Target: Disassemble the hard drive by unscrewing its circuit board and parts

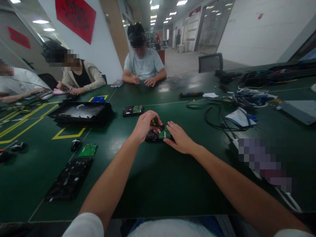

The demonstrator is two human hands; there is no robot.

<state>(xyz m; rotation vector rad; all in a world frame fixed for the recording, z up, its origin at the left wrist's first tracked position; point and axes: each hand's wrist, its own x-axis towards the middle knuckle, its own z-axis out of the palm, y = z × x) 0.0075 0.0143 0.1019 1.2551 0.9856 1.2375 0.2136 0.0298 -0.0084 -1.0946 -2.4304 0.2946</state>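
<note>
Tabletop (158, 184): green
Left hand (148, 123): black-yellow tool (153, 121) gripped
Right hand (180, 137): fingers extended against hard drive (154, 136)
Risk: circuit board (165, 134) scratched by slip

From the wearer's head, the camera looked forward and down across the green table (158, 191), the left hand (145, 124) and right hand (182, 138) at middle distance, its wide view reaching into the corridor (184, 60) beyond

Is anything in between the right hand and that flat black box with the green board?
Nothing visible: the bare right hand rests at the right end of the flat black rectangular box with the green circuit board.
</note>
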